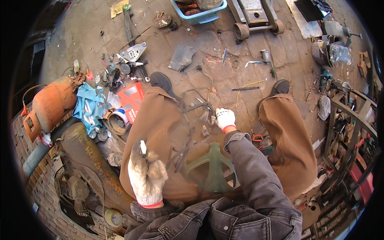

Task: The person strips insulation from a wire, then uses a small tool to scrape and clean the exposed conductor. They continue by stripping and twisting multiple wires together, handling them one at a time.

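Dark cable (pixel 206 104) lies in a loose tangle on the paved ground between the person's knees, probably kept there so that it is within easy reach from a low seat. At its edge is the right grip (pixel 225 119), a white-gloved hand turned knuckles up, fingers curled under; whether they pinch the cable cannot be told. The left grip (pixel 148 174), in a grimier glove, is over the thigh, most fingers folded; whether the white tip jutting up is a finger or something held is unclear. Green plastic (pixel 214 168), perhaps a stool, shows between the legs. Beyond the cable lie a slim dark tool (pixel 246 88) and a grey plate (pixel 182 58). Leftward are a red box (pixel 131 103) and an orange gas cylinder (pixel 54 104), seemingly set aside to leave working room.
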Demonstrator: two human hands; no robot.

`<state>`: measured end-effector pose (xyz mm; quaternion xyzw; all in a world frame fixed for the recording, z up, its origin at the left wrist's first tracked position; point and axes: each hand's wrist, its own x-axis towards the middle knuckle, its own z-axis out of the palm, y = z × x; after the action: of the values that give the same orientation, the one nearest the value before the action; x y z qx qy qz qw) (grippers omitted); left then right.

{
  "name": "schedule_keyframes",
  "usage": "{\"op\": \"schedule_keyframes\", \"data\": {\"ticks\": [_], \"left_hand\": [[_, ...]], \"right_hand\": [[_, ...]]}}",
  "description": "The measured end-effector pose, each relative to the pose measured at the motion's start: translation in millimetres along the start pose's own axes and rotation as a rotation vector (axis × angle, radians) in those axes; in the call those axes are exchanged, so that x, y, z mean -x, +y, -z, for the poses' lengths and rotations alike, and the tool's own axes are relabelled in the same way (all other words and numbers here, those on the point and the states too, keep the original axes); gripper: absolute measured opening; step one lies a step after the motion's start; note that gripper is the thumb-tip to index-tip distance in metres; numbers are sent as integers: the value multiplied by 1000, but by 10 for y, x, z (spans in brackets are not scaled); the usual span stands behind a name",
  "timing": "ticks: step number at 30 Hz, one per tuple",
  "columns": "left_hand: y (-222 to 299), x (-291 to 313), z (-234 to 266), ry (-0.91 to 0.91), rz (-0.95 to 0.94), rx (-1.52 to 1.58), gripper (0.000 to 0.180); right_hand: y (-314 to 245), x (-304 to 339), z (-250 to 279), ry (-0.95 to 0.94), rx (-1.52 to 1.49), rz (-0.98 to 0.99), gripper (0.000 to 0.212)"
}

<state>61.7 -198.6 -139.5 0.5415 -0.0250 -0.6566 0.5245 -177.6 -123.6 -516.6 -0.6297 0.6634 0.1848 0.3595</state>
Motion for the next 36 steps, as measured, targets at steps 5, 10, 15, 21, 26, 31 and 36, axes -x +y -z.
{"op": "schedule_keyframes", "data": {"ticks": [5, 10, 15, 21, 26, 31, 36], "left_hand": [[-59, 22, 19, -200, 45, 107, 60], [-129, 101, -130, -476, 9, -180, 57], [-289, 622, -261, -657, -140, -411, 59], [-566, 1654, -252, -694, -267, -830, 59], [-530, 2117, -11, -795, -296, -663, 47], [-466, 2269, 189, -824, 248, -189, 50], [-559, 2398, 156, -737, 274, -255, 48]], "right_hand": [[85, 617, 268, -213, -146, -275, 49], [316, 1380, 964, -263, -418, -404, 58], [-71, 2678, 2103, 510, -991, 33, 29], [-778, 4136, 2854, 374, -1321, 364, 25], [-972, 4579, 2799, 462, -1103, 492, 23], [-1037, 4844, 2687, 396, -1226, 509, 19], [-1118, 4855, 2647, 557, -1220, 402, 23]]}}
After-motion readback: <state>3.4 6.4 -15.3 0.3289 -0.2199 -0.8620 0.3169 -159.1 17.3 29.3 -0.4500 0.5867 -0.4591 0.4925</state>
